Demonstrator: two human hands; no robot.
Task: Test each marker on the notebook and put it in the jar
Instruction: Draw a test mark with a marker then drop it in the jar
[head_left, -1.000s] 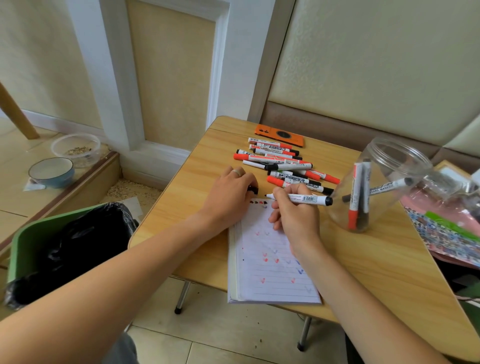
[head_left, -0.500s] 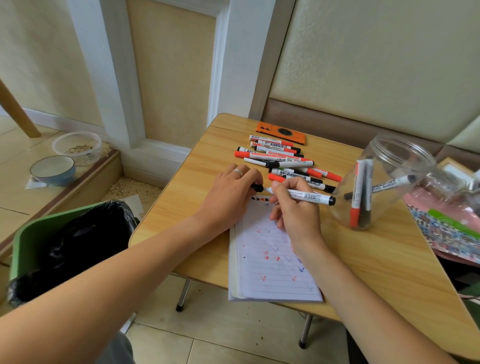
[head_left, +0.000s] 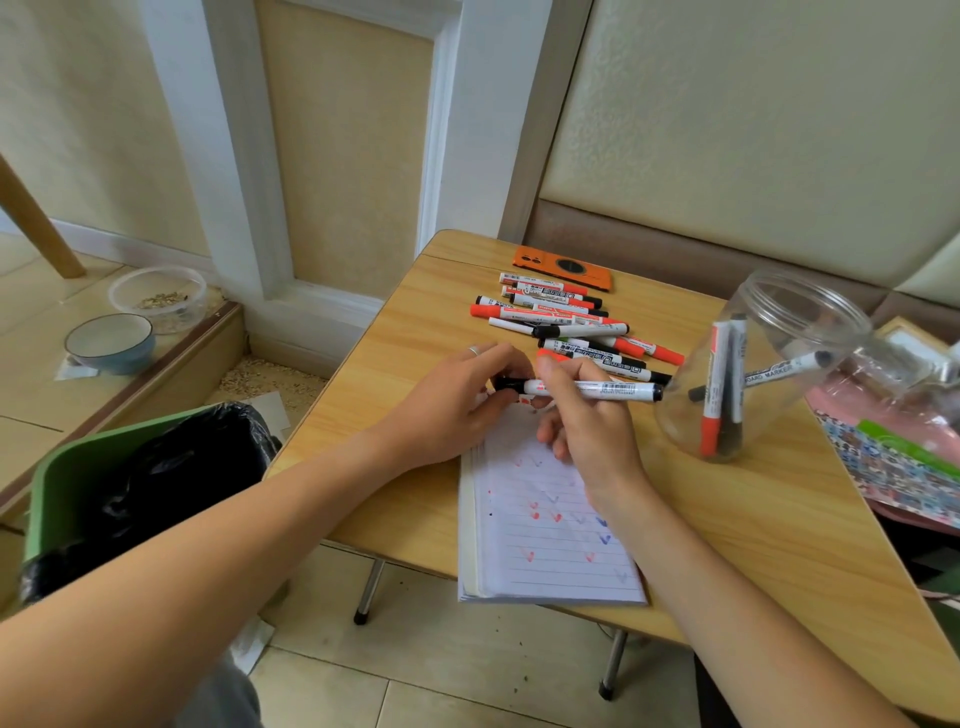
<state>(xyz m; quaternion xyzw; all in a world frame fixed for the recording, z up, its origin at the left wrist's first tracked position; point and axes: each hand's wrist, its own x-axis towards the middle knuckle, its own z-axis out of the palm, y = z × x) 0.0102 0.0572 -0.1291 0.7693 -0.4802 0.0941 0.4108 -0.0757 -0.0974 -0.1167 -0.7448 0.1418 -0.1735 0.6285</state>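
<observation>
The marker (head_left: 597, 388) is a slim white plastic barrel with printed black lettering and a barcode, lying nearly level above the top edge of the notebook (head_left: 550, 525), its black end pointing right toward the jar (head_left: 769, 364). The right hand (head_left: 587, 421) wraps its curled fingers and thumb round the barrel's left half, so most of the white shaft sticks out past the knuckles to the right. At the marker's left end sits a black cap (head_left: 508, 383), and the left hand (head_left: 457, 405) pinches that cap between its fingertips, a ring showing on one finger; whether the cap is fully seated cannot be told. The notebook is lined white paper, open flat at the table's near edge, dotted with small red, blue and grey tick marks. Beyond the hands, toward the far edge of the table (head_left: 395, 353), a loose heap of markers (head_left: 561, 322) lies criss-crossed, white barrels with red or black caps. The jar is clear round plastic with a wide threaded mouth, standing tilted near the right edge and holding several markers on end. The table is pale wood-grain laminate. An orange flat phone (head_left: 563, 267) lies at the far edge, and a green bin (head_left: 62, 478) with a black liner stands on the floor to the left.
</observation>
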